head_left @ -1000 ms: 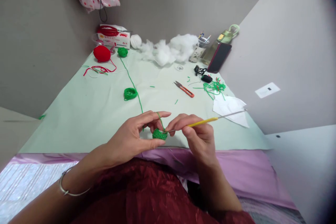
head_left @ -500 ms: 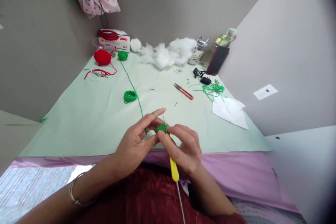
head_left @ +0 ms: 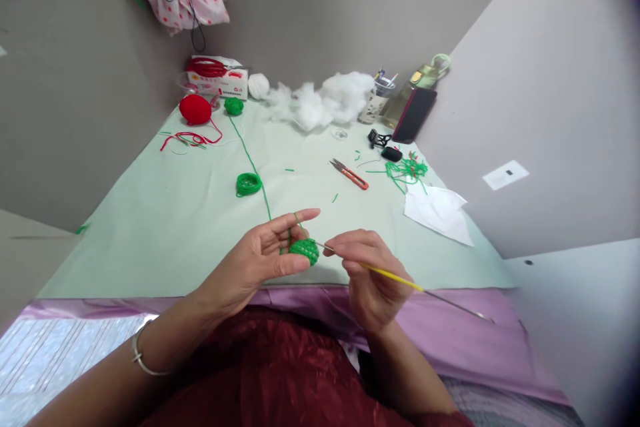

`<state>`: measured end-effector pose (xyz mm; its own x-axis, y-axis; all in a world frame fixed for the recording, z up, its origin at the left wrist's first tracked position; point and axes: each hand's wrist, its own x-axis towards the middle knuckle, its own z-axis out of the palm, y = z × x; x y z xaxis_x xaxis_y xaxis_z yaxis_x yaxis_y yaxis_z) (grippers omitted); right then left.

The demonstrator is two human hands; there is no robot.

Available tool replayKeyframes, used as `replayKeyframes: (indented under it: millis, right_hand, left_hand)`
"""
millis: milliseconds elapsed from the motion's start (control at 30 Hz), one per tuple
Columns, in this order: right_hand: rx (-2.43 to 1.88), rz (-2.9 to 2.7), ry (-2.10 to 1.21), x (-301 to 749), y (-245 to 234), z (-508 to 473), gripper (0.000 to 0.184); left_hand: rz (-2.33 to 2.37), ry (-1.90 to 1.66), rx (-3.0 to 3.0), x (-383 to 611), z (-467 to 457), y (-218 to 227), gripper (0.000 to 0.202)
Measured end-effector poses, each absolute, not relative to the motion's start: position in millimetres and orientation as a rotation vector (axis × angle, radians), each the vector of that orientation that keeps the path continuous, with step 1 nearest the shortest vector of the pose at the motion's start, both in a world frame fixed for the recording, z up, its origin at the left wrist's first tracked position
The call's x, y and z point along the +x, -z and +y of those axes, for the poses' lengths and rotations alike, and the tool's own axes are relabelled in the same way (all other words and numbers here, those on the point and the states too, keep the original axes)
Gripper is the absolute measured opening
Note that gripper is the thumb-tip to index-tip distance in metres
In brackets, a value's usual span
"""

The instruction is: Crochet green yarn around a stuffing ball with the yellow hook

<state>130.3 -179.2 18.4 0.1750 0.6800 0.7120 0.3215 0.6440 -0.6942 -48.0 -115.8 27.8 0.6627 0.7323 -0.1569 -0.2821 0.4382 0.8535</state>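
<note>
A small round piece of green crochet (head_left: 305,251) is pinched between the thumb and fingers of my left hand (head_left: 260,250). Green yarn (head_left: 253,159) runs from a green yarn ball (head_left: 234,106) at the back left down to this hand, and a strand loops over its outstretched index finger. My right hand (head_left: 375,273) grips a crochet hook (head_left: 393,275) with a yellow handle and metal ends. The hook's left tip meets the upper right edge of the green piece. Its other metal end points down to the right, past the hand.
Orange-handled thread snips (head_left: 350,174) lie beyond my hands, near a coil of green yarn (head_left: 249,184). White stuffing (head_left: 320,103), a pen cup (head_left: 376,101) and a phone (head_left: 415,115) stand along the back. A red ball (head_left: 195,109) sits back left, yarn scraps (head_left: 407,169) at right.
My right hand has moved right, away from the left fingers. The hook has swung from pointing steeply down to slanting out to the right. More of the green crochet now shows.
</note>
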Motion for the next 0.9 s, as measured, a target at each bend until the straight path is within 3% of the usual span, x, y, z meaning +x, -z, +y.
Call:
replayKeyframes:
  millis: [133, 333, 400, 467, 600, 733, 900]
  right_hand:
    - [-0.924, -1.26, -0.496, 135, -19, -177, 0.015]
    - [-0.853, -0.944, -1.135, 135, -19, -164, 0.016]
    - [-0.938, -1.029, -1.01, 132, -14, -166, 0.016]
    - [-1.061, -1.234, -0.637, 128, -6, -173, 0.012]
    - [-1.106, -1.534, -0.041, 118, 5, -182, 0.031]
    - [-1.033, -1.402, -0.083, 115, -1, -179, 0.035]
    - [-1.001, -1.337, -0.339, 123, -13, -178, 0.024]
  left_hand:
    - [0.56, -0.653, 0.998, -54, -113, -31, 0.053]
    - [0.623, -0.693, 1.189, -53, -116, -31, 0.056]
    - [0.666, -0.738, 1.214, -48, -119, -28, 0.062]
    - [0.692, -0.781, 1.161, -43, -122, -25, 0.065]
    - [0.641, -0.792, 0.958, -38, -126, -21, 0.062]
    - [0.546, -0.697, 0.821, -42, -124, -22, 0.054]
    - [0.459, -0.626, 0.803, -49, -117, -23, 0.048]
